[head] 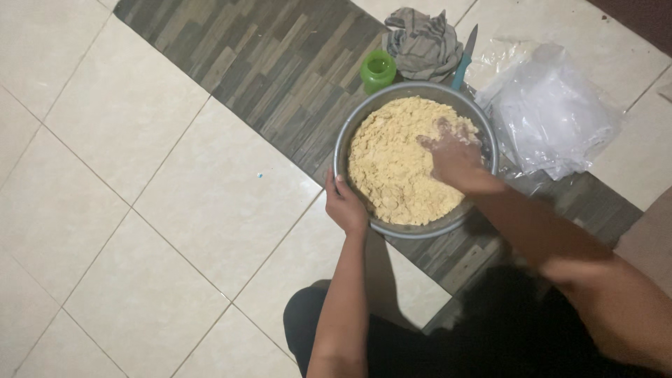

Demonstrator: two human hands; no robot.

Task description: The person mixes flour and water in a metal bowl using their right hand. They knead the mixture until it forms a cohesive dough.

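A round metal bowl [348, 126] sits on the tiled floor, filled with crumbly yellow dough [392, 161]. My left hand [345, 204] grips the bowl's near-left rim, thumb over the edge. My right hand [453, 157], dusted with crumbs, presses down into the dough on the right side of the bowl, its fingers partly buried in the mix.
Behind the bowl stand a small green cup [378, 70], a crumpled grey cloth [422, 43] and a knife with a teal handle [463, 59]. A crinkled clear plastic bag [553, 112] lies to the right. My dark-clothed knees [490, 329] are at the bottom.
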